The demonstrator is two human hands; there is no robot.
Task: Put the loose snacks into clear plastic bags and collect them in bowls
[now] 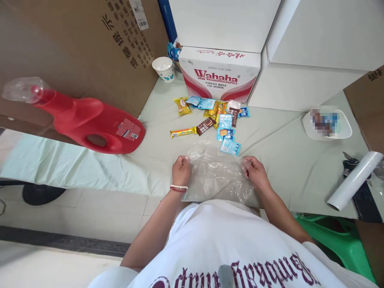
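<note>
A clear plastic bag [219,180] is stretched flat over the table's front edge between my two hands. My left hand [181,170] pinches its upper left corner, and a white-and-red bracelet circles that wrist. At the upper right corner, my right hand [254,171] grips the film with closed fingers. Just beyond the bag lie several wrapped snacks: a blue packet [230,147] closest to it, a yellow stick-shaped packet [183,132], a brown wrapped bar [206,126] and a yellow packet [183,106]. Through the clear film, the bag looks to hold nothing.
A red detergent bottle [96,124] lies at the left. Behind the snacks stands a Wahaba water carton [220,76], with a paper cup [164,69] beside it. Rightward are a white plastic tub [345,130], a film roll [354,181] and a green stool [345,240].
</note>
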